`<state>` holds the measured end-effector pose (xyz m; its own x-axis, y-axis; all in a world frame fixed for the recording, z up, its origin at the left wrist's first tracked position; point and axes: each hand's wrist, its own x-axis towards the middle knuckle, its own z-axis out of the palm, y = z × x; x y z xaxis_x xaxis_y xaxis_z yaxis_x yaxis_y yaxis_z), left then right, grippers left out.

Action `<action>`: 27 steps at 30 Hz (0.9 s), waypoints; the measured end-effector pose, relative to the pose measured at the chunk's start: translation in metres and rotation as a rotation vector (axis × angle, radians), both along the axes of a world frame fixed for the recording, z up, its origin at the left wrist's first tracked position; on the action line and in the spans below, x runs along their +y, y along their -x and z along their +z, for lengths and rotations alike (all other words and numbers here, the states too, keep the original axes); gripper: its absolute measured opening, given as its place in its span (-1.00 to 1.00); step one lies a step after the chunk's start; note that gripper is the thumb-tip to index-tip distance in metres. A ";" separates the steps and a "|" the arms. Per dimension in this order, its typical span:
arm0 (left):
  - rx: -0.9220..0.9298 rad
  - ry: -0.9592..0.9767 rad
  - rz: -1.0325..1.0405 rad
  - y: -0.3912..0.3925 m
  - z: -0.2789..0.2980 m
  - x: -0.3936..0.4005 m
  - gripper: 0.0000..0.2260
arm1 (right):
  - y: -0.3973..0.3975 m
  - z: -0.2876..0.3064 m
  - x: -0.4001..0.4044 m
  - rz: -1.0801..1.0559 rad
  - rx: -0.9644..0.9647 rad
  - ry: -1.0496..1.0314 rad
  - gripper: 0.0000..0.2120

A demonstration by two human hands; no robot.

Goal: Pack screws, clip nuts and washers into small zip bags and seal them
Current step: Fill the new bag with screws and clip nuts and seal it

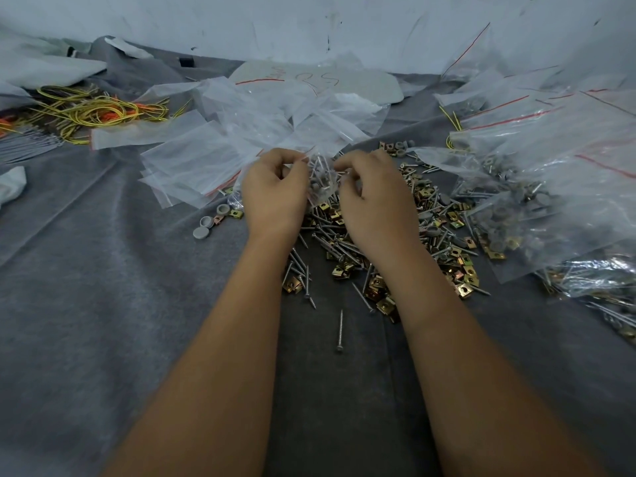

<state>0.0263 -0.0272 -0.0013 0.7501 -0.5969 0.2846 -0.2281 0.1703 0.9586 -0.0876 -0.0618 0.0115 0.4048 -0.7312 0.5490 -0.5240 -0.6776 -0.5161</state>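
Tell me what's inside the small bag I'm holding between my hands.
The small zip bag, pinched by the left hand and right hand, shows several screws and some grey round caps through the clear plastic. Fingers cover its sides, so any clip nuts inside can't be confirmed.

Two bare forearms enter from the bottom edge, one per side. No sleeves visible anywhere up to the frame edge, no gloves, no watch, no rings or bands. Left hand and right hand both bare, seen from the back, knuckles showing. Nails mostly hidden. No marks or tape on either arm.
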 end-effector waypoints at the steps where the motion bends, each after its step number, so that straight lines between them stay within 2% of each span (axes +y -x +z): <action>1: 0.016 -0.001 0.011 -0.001 0.000 -0.001 -0.85 | 0.003 0.001 -0.001 -0.063 0.015 -0.005 -0.78; 4: 0.038 -0.009 0.026 -0.002 0.000 -0.002 -0.82 | 0.015 0.004 -0.008 -0.333 0.266 -0.027 -0.73; 6: 0.043 -0.018 0.028 -0.002 0.000 -0.001 -0.82 | 0.021 0.005 -0.011 -0.467 0.464 -0.154 -0.64; 8: 0.045 -0.023 0.029 -0.001 0.000 -0.001 -0.83 | 0.025 0.005 -0.014 -0.486 0.553 -0.293 -0.56; 10: 0.047 -0.028 0.027 -0.001 0.001 -0.001 -0.83 | 0.025 0.004 -0.017 -0.442 0.582 -0.307 -0.55; 16: 0.043 -0.040 0.039 -0.001 0.002 -0.001 -0.85 | 0.021 0.000 -0.019 -0.209 0.424 -0.235 -0.71; 27: 0.040 -0.039 0.039 -0.001 0.001 -0.001 -0.86 | 0.024 -0.001 -0.025 -0.155 0.077 -0.309 -0.88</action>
<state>0.0270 -0.0281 0.0001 0.7837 -0.5767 0.2306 -0.1948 0.1243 0.9729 -0.1118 -0.0863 0.0109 0.3077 -0.9141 0.2641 -0.6540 -0.4048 -0.6391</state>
